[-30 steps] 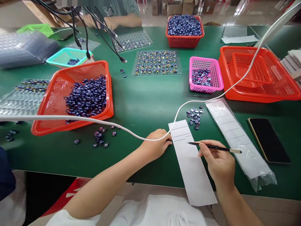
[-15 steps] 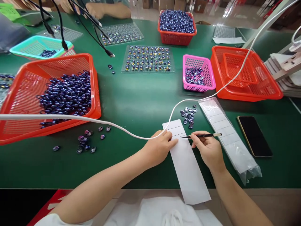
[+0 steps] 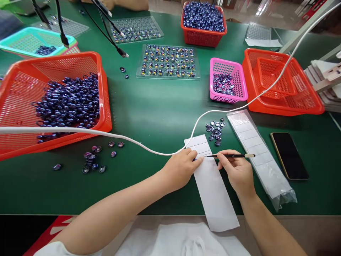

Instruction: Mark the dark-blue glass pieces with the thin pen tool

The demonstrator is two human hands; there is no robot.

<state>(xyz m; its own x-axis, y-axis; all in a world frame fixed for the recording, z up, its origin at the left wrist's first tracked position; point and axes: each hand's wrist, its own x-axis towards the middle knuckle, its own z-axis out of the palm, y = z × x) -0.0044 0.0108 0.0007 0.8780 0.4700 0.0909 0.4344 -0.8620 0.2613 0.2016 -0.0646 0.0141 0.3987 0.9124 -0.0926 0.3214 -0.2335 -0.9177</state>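
A long white paper strip [image 3: 215,192] with several dark lines across its upper part lies on the green table and overhangs its near edge. My left hand [image 3: 182,167] rests on the strip's left side, fingers closed, with a small dark piece partly visible under them. My right hand [image 3: 237,172] pinches a thin black stick [image 3: 237,155] with a pale end. The stick's tip touches the paper beside my left fingertips. Loose dark oval pieces [image 3: 215,132] lie just above my right hand. A plastic-wrapped stack of lined strips [image 3: 255,145] is right of it.
A white cable [image 3: 133,142] crosses above my left hand. An orange basket [image 3: 105,92] of dark pieces stands left, loose pieces [image 3: 90,160] below it. A pink basket [image 3: 242,85], a large orange basket [image 3: 301,103] and a phone [image 3: 290,155] are right. A filled clear tray [image 3: 167,61] lies behind.
The view has shifted slightly, so the baskets and trays appear moved. Both hands keep nearly the same place on the paper, and the stick's tip is still by my left fingertips.
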